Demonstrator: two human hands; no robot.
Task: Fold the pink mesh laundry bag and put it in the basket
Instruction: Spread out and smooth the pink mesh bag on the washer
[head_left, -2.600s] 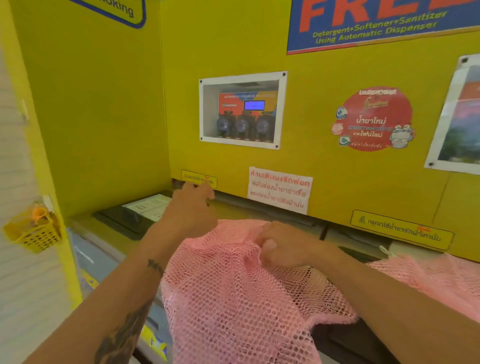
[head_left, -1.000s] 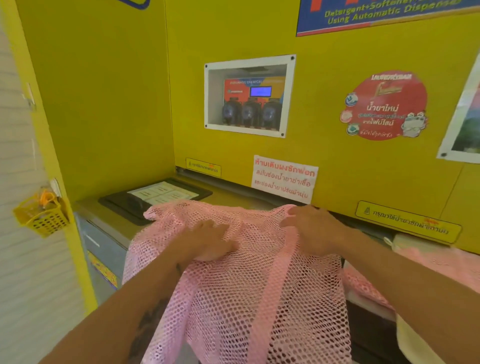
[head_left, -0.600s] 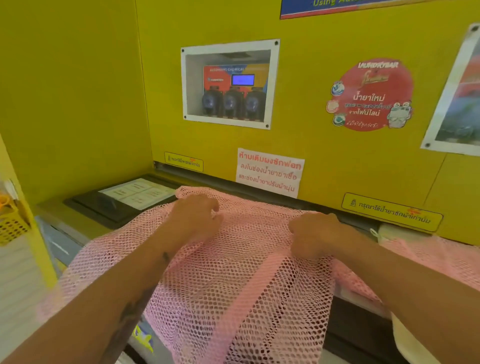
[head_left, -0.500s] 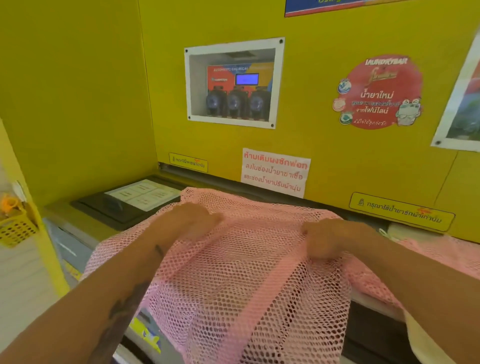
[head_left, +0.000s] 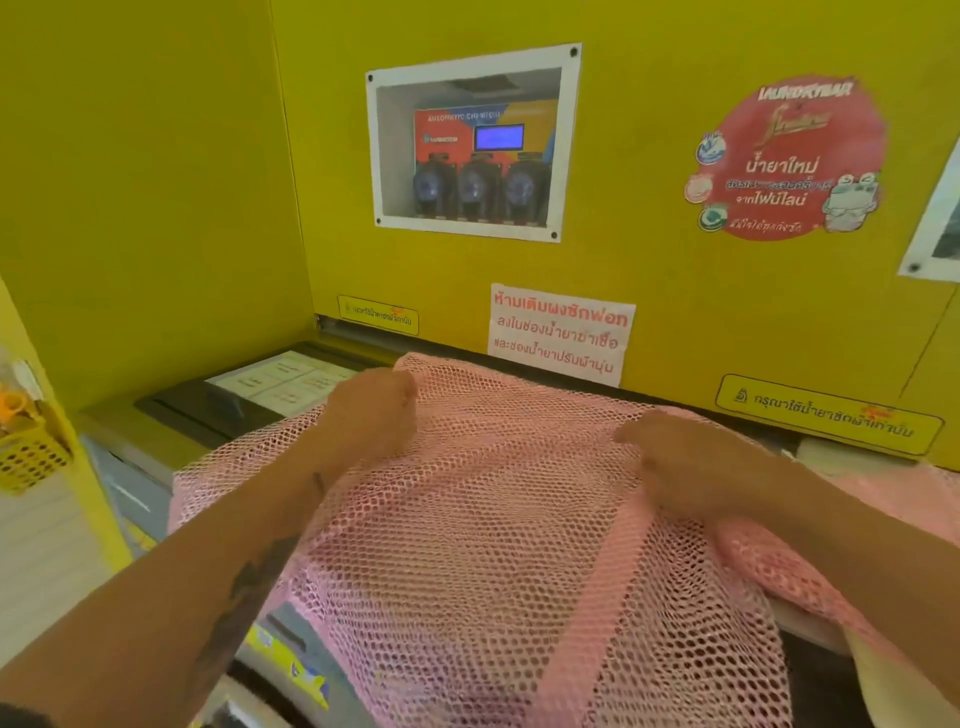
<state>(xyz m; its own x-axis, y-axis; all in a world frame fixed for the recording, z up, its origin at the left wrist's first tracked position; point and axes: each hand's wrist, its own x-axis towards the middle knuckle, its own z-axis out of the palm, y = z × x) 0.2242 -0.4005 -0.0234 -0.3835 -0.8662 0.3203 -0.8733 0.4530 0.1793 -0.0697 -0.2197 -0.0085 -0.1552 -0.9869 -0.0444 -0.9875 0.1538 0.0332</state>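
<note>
The pink mesh laundry bag (head_left: 493, 545) lies spread over the top of a washing machine and hangs down over its front edge. A solid pink band runs diagonally across it at the right. My left hand (head_left: 371, 410) rests on the bag's far left part, fingers curled into the mesh. My right hand (head_left: 670, 457) sits on the far right part, fingers likewise closed on the netting. Both forearms reach over the bag from the near side.
A yellow wall panel with a dispenser window (head_left: 470, 143) and stickers stands right behind the machine. The black control panel (head_left: 234, 400) is at the left. A small yellow basket (head_left: 31, 457) hangs at the far left. More pink mesh (head_left: 883, 483) lies at the right.
The bag went from bunched up to spread flat across the machine top. Both hands slid outward and back along its far part, and their fingers have curled from flat into the mesh.
</note>
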